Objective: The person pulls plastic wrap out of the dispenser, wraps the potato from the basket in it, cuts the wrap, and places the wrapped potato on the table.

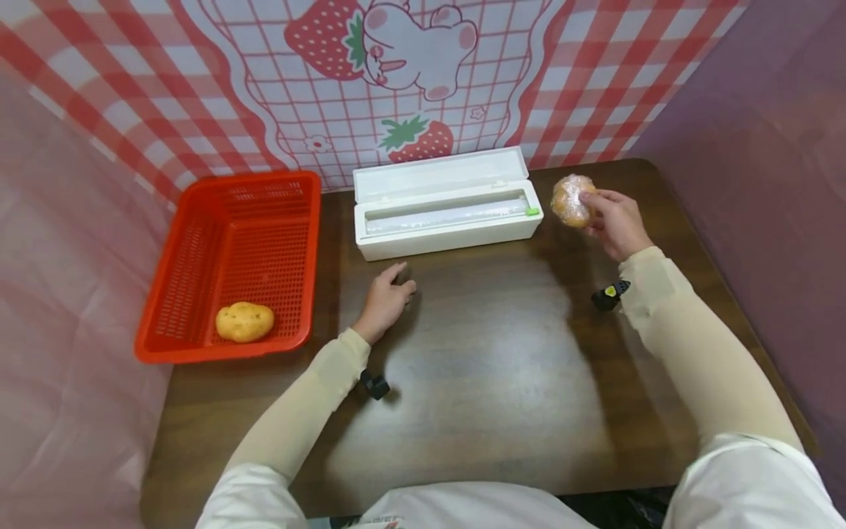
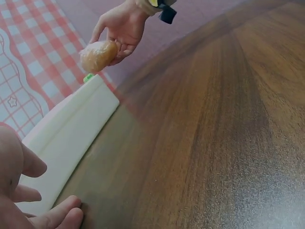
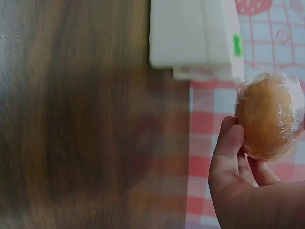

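My right hand [image 1: 616, 219] grips a potato [image 1: 572, 200] wrapped in clear cling film, above the table's far right part. In the right wrist view the glossy film shows crinkled round the wrapped potato [image 3: 267, 114], with fingers and thumb at its sides. My left hand [image 1: 386, 300] holds nothing, its fingers loosely bent just in front of the white cling film box [image 1: 449, 236]. That box has its lid [image 1: 439, 176] raised, a roll of film [image 1: 446, 215] inside and a green slider [image 1: 532, 211] at its right end.
A red plastic basket [image 1: 308, 279] stands on the left of the brown wooden table [image 1: 463, 382], with one bare potato [image 1: 244, 322] in it. Behind the table hangs a checked strawberry cloth [image 1: 595, 81]. Pinkish curtains [image 1: 780, 162] border both sides.
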### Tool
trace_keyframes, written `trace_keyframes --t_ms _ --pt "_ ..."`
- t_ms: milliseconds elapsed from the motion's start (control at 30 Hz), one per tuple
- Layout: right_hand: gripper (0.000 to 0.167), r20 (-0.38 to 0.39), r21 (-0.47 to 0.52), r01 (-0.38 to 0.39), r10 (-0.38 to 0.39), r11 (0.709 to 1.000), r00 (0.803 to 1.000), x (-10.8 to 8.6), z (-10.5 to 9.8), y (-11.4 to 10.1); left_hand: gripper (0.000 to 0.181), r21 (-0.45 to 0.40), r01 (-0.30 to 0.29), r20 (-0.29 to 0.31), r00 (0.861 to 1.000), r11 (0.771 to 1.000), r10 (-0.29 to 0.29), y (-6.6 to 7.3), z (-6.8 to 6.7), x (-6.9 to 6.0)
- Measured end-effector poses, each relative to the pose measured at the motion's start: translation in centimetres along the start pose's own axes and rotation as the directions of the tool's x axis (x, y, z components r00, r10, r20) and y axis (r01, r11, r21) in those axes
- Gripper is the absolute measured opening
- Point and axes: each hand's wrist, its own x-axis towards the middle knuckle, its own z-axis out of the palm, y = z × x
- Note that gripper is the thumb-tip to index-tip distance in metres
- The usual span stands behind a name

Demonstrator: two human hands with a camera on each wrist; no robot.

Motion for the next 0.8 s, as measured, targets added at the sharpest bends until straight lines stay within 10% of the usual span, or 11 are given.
trace_keyframes --t_ms 400,667,800 --pt "0.021 -0.005 -0.023 -0.067 0.067 0.997 0.998 2.5 -2.0 0.8 0.055 0.018 0.026 -0.012 1.000 0.999 -0.026 0.1 -0.2 0.3" --pt "0.073 -0.043 -0.190 -0.097 0.091 0.977 0.995 3.9 -2.5 1.7 0.058 0.032 0.019 -0.015 1.000 0.999 -0.018 -0.1 -0.4 0.3" --pt "0.072 -0.076 -0.241 -0.089 0.073 0.966 0.994 4.5 -2.8 2.1 0.073 -0.014 0.041 -0.019 0.999 0.999 -0.041 -0.2 -0.3 0.4"
